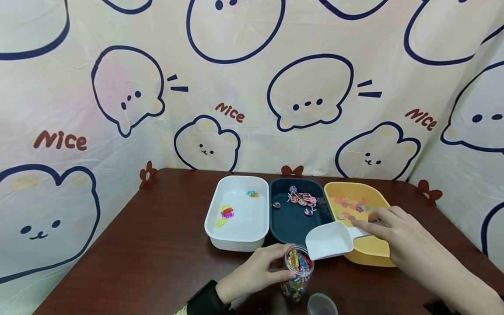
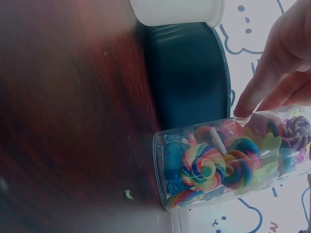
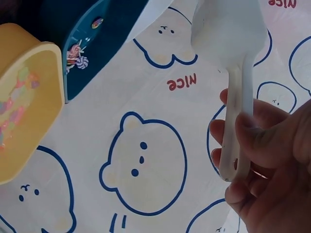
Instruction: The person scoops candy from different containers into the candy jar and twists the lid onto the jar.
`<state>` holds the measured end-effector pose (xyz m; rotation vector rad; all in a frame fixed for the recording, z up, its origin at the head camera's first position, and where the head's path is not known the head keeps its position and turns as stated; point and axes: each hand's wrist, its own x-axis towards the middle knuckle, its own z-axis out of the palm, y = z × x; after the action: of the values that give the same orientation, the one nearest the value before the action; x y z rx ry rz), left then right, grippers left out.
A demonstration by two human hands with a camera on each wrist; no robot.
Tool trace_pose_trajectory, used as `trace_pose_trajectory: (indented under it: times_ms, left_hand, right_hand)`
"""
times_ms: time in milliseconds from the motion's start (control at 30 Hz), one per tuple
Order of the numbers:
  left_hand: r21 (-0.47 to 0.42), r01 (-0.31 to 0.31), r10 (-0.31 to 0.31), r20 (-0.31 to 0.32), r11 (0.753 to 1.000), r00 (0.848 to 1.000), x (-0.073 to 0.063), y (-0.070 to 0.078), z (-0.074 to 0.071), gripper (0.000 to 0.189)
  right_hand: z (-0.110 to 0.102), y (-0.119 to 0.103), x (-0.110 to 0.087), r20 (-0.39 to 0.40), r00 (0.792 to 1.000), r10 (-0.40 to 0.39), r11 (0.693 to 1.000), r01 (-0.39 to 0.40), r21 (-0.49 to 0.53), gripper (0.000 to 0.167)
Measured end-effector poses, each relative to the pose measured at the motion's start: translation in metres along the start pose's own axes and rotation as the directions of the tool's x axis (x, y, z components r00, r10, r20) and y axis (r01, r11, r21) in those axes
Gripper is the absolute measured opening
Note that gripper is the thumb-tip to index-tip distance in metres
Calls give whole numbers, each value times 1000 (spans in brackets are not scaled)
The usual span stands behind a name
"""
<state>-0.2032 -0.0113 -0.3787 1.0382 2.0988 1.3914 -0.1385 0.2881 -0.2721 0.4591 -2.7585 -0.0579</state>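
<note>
My left hand grips a clear plastic jar around its upper part. Packed inside the jar are colourful candy-shaped pieces, among them a rainbow swirl lollipop seen through the wall in the left wrist view. My right hand holds a white scoop by its handle, thumb on one side and fingers behind. The scoop's blade overlaps the jar's right rim in the head view. A round translucent lid lies on the table just in front of the jar.
Behind the hands stand three trays side by side: a white tray with a few wrapped candies, a dark blue tray with several small lollipops, and a yellow tray with pastel pieces. A patterned curtain rises behind the brown table.
</note>
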Motion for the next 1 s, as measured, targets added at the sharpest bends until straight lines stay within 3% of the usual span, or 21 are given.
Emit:
trace_pose_trajectory:
  times_ms: [100, 267, 300, 367, 500, 633, 833, 867, 1000]
  left_hand:
    - [35, -47, 47, 13, 998, 999, 2, -9, 0, 53]
    - [36, -84, 83, 20, 996, 996, 4, -14, 0, 53]
    - [68, -102, 100, 25, 993, 995, 6, -20, 0, 54]
    - [34, -93, 93, 19, 995, 996, 4, -17, -1, 53]
    - [51, -115, 114, 26, 992, 993, 7, -27, 0, 54]
    - [32, -109, 108, 26, 994, 994, 7, -24, -1, 53]
    - [12, -67, 67, 0, 998, 998, 2, -9, -1, 51]
    - [45, -92, 92, 0, 995, 996, 4, -13, 0, 51]
    - [42, -106, 106, 3, 993, 994, 5, -17, 0, 51]
  right_hand:
    - [2, -3, -3, -31, 999, 22, 999, -21, 32, 56]
    - [12, -11, -1, 55, 990, 131, 987, -136, 84, 46]
    - [16, -13, 1, 80, 985, 151, 984, -158, 86, 42]
    - [26, -18, 4, 91, 982, 164, 980, -173, 101, 34]
    - [49, -29, 15, 74, 986, 150, 979, -158, 128, 23]
    - [65, -40, 25, 95, 986, 138, 978, -151, 142, 24]
    - [76, -46, 33, 178, 978, 110, 983, -134, 128, 28]
    - [76, -46, 34, 186, 977, 101, 984, -126, 125, 28]
    - [79, -45, 33, 212, 974, 80, 985, -110, 133, 28]
